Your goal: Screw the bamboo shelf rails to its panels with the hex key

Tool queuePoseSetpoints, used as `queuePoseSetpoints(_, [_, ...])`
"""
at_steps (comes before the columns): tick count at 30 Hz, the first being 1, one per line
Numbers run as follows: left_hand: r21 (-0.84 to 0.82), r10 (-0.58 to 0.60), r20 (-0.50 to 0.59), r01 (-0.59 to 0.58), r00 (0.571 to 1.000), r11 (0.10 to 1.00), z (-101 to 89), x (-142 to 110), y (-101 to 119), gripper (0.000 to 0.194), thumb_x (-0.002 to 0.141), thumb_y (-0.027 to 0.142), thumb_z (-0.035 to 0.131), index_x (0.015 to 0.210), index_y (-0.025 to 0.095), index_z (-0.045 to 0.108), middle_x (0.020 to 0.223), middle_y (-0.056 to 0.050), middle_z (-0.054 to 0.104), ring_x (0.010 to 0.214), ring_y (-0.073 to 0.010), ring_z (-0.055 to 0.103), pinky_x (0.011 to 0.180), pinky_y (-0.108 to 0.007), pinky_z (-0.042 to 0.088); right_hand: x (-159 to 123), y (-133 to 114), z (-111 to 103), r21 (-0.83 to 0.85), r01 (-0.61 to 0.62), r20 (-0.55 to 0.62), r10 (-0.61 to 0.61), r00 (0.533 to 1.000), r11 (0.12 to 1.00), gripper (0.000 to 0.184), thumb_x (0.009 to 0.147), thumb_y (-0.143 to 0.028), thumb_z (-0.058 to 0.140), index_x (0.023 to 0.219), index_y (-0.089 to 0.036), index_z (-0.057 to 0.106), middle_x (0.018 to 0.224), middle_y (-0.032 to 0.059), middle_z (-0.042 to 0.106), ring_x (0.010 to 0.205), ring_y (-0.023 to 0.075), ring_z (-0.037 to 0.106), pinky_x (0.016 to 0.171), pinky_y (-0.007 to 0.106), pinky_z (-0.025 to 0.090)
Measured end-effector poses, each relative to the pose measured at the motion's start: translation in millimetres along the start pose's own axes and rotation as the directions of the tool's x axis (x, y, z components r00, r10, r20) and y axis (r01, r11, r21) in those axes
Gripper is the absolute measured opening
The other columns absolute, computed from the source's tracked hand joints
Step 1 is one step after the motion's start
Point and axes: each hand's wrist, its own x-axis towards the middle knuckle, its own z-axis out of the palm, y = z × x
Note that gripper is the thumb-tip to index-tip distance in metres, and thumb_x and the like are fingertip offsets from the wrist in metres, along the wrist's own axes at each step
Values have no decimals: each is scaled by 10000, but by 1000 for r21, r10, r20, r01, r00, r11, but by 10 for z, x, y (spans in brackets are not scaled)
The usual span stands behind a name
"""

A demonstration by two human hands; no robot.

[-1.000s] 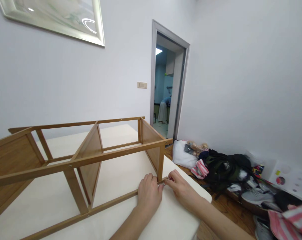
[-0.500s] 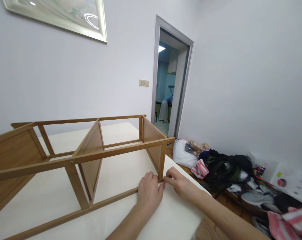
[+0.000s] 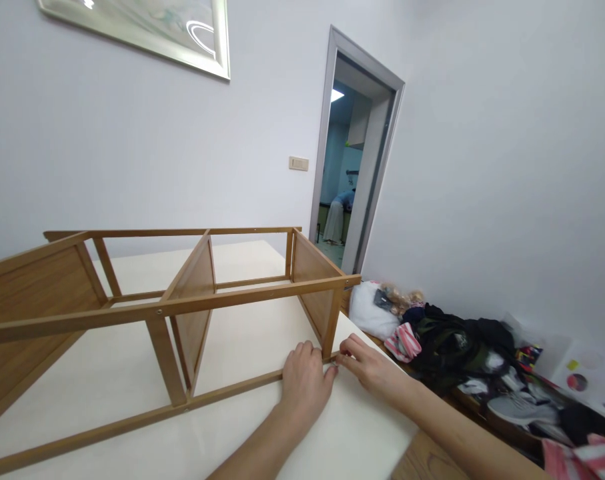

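Note:
A wooden shelf frame (image 3: 182,303) lies on its side on a white table (image 3: 102,380). My left hand (image 3: 303,385) rests closed over the right end of the frame's lower front rail, by the corner post. My right hand (image 3: 369,368) sits just right of that corner, its fingertips pinched at the rail's end; whatever is between them is too small to make out. Both forearms reach in from the lower right.
Clothes, bags and shoes (image 3: 462,347) are piled on the wooden floor at the right wall. An open doorway (image 3: 349,180) shows another person bent over in the far room. A framed picture (image 3: 147,30) hangs on the wall. The table's right edge lies close to my hands.
The view has swung a little to the left, so the frame and doorway sit further right. Both hands stay at the same corner of the frame.

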Motion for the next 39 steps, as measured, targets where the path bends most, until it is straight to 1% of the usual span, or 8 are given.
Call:
queuePoseSetpoints(5, [4,-2,-2,2,1000,1000,27,5,-2,245,889,360,541,960,167,676,1006,-85,655,1033,-272,569,893,-378,395,19,-34,18,63,-101,45,98,994,993,287,920,-23,383,978,-159,630,934,71,532,876,186,490,761,296,443])
queuePoseSetpoints(9, [7,0,-5,0,1000,1000,19,7,3,262,885,366,548,969,156,679,999,-91,655,1028,-273,567,887,-381,399,19,-58,50,105,-174,39,171,985,979,266,891,-10,420,958,-151,635,907,57,511,852,179,489,746,285,428])
queuePoseSetpoints(16, [2,-9,1,9,1000,1000,-20,2,24,273,888,369,546,988,154,682,1009,-92,654,1035,-269,562,886,-372,398,39,-12,88,166,-233,44,228,973,958,253,906,-41,439,932,-166,658,875,44,509,845,176,500,728,278,424])
queuePoseSetpoints(22, [6,-17,-5,17,1000,1000,-20,-6,27,275,883,369,551,983,152,687,1009,-96,652,1026,-272,566,881,-374,400,-29,-34,198,179,-265,-24,273,962,948,231,922,-72,441,905,-177,645,870,44,524,857,186,520,728,285,435])
queuePoseSetpoints(27, [7,-20,-14,20,1000,1000,-10,3,22,285,880,377,553,981,149,692,1001,-98,654,1029,-273,564,886,-374,400,-88,-102,284,205,-295,-104,320,942,933,245,905,-23,410,902,-173,604,880,60,524,875,197,519,762,307,448])
queuePoseSetpoints(30, [6,-15,-23,16,1000,1000,-4,6,19,288,881,374,548,981,145,691,1001,-100,653,1028,-277,564,885,-382,403,-75,-113,278,172,-290,-96,309,946,941,253,884,-1,415,903,-174,599,884,64,518,878,204,505,757,319,449])
queuePoseSetpoints(34, [1,-24,-19,24,1000,1000,-2,8,21,267,875,359,548,971,154,689,998,-97,657,1027,-270,565,892,-374,402,-18,-102,230,61,-228,-27,230,973,972,283,851,32,422,907,-168,614,895,70,521,885,215,482,748,331,440])
queuePoseSetpoints(39, [-9,-30,-6,29,1000,1000,-9,5,25,250,871,344,550,965,159,690,1001,-95,659,1029,-266,563,899,-374,401,46,-90,144,-62,-157,23,159,987,986,262,886,11,427,910,-159,626,858,67,533,846,219,458,716,337,423])
